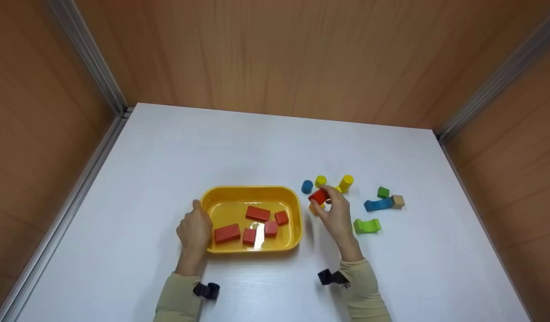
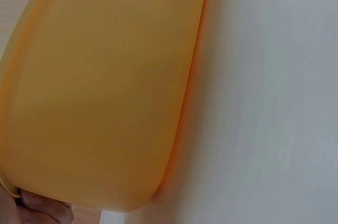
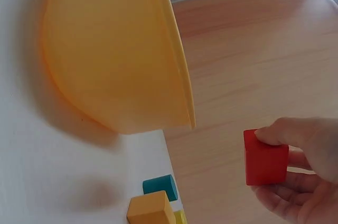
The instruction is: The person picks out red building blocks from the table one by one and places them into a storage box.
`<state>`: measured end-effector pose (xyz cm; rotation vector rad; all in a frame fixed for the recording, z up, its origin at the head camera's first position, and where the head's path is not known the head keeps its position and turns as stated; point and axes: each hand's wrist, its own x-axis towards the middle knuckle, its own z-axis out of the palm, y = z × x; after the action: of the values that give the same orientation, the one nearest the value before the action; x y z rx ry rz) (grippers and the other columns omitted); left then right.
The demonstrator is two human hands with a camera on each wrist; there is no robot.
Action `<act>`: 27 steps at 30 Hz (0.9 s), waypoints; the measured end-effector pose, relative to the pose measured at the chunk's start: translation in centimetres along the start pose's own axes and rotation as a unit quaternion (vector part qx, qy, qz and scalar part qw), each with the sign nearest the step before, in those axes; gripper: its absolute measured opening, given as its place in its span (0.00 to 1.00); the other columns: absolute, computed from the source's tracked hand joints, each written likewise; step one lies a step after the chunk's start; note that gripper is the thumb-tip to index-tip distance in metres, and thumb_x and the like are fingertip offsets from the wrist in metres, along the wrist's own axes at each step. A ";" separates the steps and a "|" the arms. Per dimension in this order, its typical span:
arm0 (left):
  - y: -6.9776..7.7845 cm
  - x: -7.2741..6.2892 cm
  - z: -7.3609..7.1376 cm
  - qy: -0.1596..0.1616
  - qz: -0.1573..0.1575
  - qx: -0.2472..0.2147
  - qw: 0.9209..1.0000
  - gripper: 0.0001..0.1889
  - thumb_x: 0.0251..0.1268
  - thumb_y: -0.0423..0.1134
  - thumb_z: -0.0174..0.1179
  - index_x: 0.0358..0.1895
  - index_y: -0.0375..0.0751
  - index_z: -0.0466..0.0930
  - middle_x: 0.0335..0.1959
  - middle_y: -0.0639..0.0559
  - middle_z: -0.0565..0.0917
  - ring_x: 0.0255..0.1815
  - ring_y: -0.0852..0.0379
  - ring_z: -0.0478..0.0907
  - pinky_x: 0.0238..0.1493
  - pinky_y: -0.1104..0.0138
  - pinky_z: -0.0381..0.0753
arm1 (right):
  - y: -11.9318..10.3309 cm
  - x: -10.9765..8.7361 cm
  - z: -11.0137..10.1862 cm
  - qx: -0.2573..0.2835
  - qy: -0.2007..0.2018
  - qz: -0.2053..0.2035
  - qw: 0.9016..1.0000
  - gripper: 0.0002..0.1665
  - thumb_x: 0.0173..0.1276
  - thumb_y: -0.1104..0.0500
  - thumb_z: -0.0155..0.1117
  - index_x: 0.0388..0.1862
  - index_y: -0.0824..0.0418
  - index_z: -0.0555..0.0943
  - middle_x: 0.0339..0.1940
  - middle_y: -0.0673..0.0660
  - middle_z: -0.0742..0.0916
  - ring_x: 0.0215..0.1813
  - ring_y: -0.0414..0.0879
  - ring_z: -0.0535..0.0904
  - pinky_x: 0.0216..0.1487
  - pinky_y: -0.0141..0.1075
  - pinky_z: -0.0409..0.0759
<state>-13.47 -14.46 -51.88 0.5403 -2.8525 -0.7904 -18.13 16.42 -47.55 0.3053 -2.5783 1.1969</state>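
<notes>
Between thumb and fingers my right hand (image 1: 337, 216) pinches a red block (image 3: 266, 157), held up off the table to the right of a yellow tray (image 1: 252, 250). My left hand (image 1: 195, 227) grips the tray's left rim, its fingers curled at the edge in the left wrist view. Inside the tray lie several red blocks, among them a long one (image 1: 227, 233) and a small cube (image 1: 281, 218). Beneath the raised block, an orange block (image 3: 151, 209) sits on the table, partly hidden by the right hand in the head view.
Behind the right hand stand a blue cylinder (image 1: 307, 186) and yellow cylinders (image 1: 346, 183). Farther right lie a blue arched block (image 1: 378, 204), a green cube (image 1: 383, 192), a plain wooden cube (image 1: 397, 201) and a light green block (image 1: 367, 226). Wooden panels wall the white table (image 1: 122, 188).
</notes>
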 end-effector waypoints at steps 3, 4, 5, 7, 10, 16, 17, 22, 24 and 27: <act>0.0 0.1 -0.1 -0.007 -0.005 0.001 1.000 0.11 0.63 0.32 0.43 0.47 0.31 0.64 0.15 0.42 0.73 0.15 0.47 0.72 0.16 0.56 0.70 | -0.6 0.2 0.7 0.005 0.002 -0.023 1.000 0.24 0.51 0.65 0.67 0.49 0.66 0.74 0.43 0.60 0.80 0.39 0.49 0.75 0.40 0.41 0.76; 0.0 0.1 -0.1 -0.008 -0.006 0.002 1.000 0.11 0.64 0.32 0.43 0.47 0.31 0.63 0.15 0.42 0.74 0.15 0.47 0.72 0.16 0.56 0.70 | -0.8 0.3 0.9 0.007 0.001 -0.031 0.999 0.24 0.51 0.65 0.68 0.49 0.67 0.74 0.42 0.60 0.80 0.38 0.49 0.75 0.40 0.41 0.76; 0.1 0.1 -0.1 -0.008 -0.005 0.003 1.000 0.11 0.64 0.32 0.43 0.47 0.31 0.64 0.16 0.42 0.74 0.15 0.46 0.73 0.16 0.56 0.70 | -1.0 0.3 1.2 0.008 0.000 -0.039 0.999 0.24 0.51 0.65 0.68 0.49 0.67 0.74 0.42 0.60 0.80 0.39 0.49 0.76 0.39 0.40 0.76; 0.1 0.1 0.0 -0.002 -0.003 0.003 1.000 0.11 0.63 0.32 0.43 0.47 0.31 0.64 0.16 0.40 0.74 0.16 0.44 0.74 0.16 0.55 0.70 | -1.4 0.4 1.6 0.010 -0.005 -0.050 0.999 0.24 0.51 0.65 0.68 0.49 0.68 0.74 0.41 0.60 0.80 0.38 0.49 0.76 0.39 0.40 0.76; 0.1 0.0 0.1 0.005 0.001 0.003 1.000 0.11 0.63 0.32 0.43 0.46 0.31 0.64 0.17 0.39 0.75 0.18 0.41 0.75 0.16 0.53 0.70 | -2.1 0.5 2.4 0.014 -0.018 -0.057 0.998 0.24 0.52 0.64 0.67 0.49 0.67 0.74 0.40 0.60 0.80 0.38 0.49 0.76 0.37 0.40 0.76; 0.1 0.0 0.2 0.002 0.000 0.000 1.000 0.10 0.63 0.33 0.43 0.45 0.31 0.64 0.18 0.39 0.75 0.19 0.40 0.75 0.18 0.52 0.71 | -3.2 0.3 3.9 0.004 -0.053 -0.048 0.997 0.24 0.53 0.63 0.67 0.49 0.67 0.73 0.40 0.59 0.80 0.39 0.48 0.75 0.40 0.40 0.76; 0.1 0.0 0.2 0.000 0.000 0.000 1.000 0.10 0.64 0.33 0.43 0.45 0.31 0.64 0.18 0.39 0.75 0.19 0.40 0.75 0.18 0.52 0.71 | -3.4 0.3 4.2 0.001 -0.060 -0.043 0.997 0.24 0.53 0.63 0.67 0.50 0.66 0.73 0.41 0.59 0.79 0.39 0.48 0.75 0.41 0.39 0.76; 0.0 0.1 0.1 0.000 0.001 0.002 1.000 0.09 0.64 0.33 0.43 0.44 0.32 0.64 0.18 0.39 0.75 0.20 0.40 0.75 0.19 0.52 0.72 | -4.4 0.3 5.7 -0.003 -0.090 -0.036 0.995 0.24 0.55 0.61 0.65 0.51 0.64 0.72 0.43 0.58 0.78 0.42 0.47 0.75 0.44 0.36 0.74; -0.1 0.1 0.1 0.006 0.004 0.006 1.000 0.09 0.63 0.32 0.43 0.44 0.31 0.64 0.18 0.39 0.75 0.19 0.40 0.75 0.18 0.52 0.71 | -4.7 0.3 6.3 -0.001 -0.100 -0.043 0.994 0.24 0.55 0.62 0.65 0.51 0.64 0.72 0.44 0.58 0.78 0.43 0.46 0.75 0.45 0.35 0.74; 0.0 0.0 0.1 0.011 0.007 0.009 1.000 0.09 0.63 0.32 0.43 0.43 0.31 0.64 0.17 0.38 0.75 0.19 0.39 0.75 0.17 0.52 0.71 | -5.1 0.2 7.2 -0.003 -0.111 -0.056 0.992 0.24 0.55 0.62 0.65 0.51 0.65 0.72 0.44 0.58 0.78 0.43 0.46 0.74 0.45 0.35 0.74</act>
<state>-13.48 -14.43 -51.97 0.5268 -2.8430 -0.7511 -18.01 7.65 -48.33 0.6051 -2.7084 1.1732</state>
